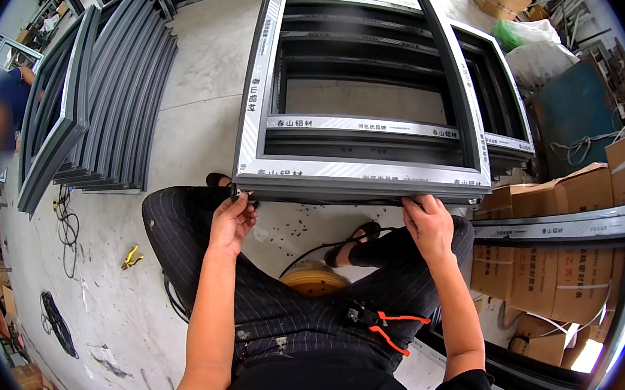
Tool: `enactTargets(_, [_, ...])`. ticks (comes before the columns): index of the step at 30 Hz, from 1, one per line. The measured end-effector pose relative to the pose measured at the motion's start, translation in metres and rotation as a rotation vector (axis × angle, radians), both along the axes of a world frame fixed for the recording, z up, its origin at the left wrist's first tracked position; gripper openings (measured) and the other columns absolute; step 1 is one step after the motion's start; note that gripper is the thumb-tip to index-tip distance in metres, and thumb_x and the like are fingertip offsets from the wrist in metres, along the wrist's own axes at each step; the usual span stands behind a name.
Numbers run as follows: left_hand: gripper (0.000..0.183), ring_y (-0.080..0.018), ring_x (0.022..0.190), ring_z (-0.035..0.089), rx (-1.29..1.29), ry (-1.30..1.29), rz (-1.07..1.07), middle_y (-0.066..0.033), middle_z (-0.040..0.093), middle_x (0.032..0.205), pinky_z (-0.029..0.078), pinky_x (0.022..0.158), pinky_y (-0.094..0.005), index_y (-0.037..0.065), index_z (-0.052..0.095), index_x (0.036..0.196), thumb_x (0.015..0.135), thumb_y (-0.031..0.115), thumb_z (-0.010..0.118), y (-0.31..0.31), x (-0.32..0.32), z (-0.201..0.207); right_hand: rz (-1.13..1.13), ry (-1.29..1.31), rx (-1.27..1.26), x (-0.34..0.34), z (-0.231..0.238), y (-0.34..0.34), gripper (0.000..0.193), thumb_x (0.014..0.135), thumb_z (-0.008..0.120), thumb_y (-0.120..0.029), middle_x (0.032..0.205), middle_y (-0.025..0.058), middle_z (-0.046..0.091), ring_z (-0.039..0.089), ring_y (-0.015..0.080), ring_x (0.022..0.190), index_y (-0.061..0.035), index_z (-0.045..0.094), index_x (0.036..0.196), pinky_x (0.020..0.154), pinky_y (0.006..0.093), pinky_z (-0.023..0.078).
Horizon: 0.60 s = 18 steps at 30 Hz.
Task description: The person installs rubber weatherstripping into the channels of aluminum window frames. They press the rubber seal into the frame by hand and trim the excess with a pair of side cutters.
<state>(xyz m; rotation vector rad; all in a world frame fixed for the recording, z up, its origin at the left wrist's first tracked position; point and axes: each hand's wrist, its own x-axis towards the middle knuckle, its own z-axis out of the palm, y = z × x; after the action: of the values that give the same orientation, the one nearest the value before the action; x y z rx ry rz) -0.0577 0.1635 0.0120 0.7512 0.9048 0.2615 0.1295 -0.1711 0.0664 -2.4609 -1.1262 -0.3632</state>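
Note:
A dark window frame (371, 178), its faces covered in white printed protective film, stands tilted in front of my knees. At its lower left corner, my left hand (232, 224) is pinched closed with the fingertips against the edge; what lies between them is too small to make out. My right hand (429, 223) has curled fingers against the lower edge near the right corner. Whatever they grip there is hidden. A thin dark line runs along that edge between the hands. Pliers with orange handles (385, 325) lie on my lap.
Several dark frames (112, 101) lean in a row at far left, near another person (14, 100). Yellow-handled pliers (132, 257) and coiled black cable (56, 325) lie on the floor. A yellow round object (312, 279) sits between my legs. Cardboard boxes (546, 278) stand right behind another frame (556, 226).

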Motion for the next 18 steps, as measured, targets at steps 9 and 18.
enactTargets(9, [0.019, -0.0129, 0.066, 0.059, 0.022, 0.012, 0.002, -0.0008, 0.061, 0.074, 0.046, 0.061, -0.0262, 0.01, 0.059, 0.084, 0.089, 0.025, 0.069, -0.003, 0.001, 0.001, -0.025, -0.054, 0.008, 0.002, -0.007, 0.007, 0.014, 0.07, 0.069, -0.005, 0.088, 0.006, 0.059, 0.06, 0.0267, 0.078, -0.0062, 0.066, 0.083, 0.064, 0.0365, 0.051])
enactTargets(18, [0.016, -0.028, 0.079, 0.06, 1.417, 0.031, -0.385, -0.0097, 0.062, 0.085, 0.048, 0.07, -0.0371, 0.005, 0.063, 0.093, 0.086, 0.019, 0.067, -0.104, -0.009, 0.104, 0.084, 0.231, 0.189, -0.044, 0.054, 0.01, 0.015, 0.067, 0.067, 0.003, 0.08, 0.01, 0.057, 0.057, 0.0233, 0.062, -0.0007, 0.063, 0.08, 0.057, 0.031, 0.047])
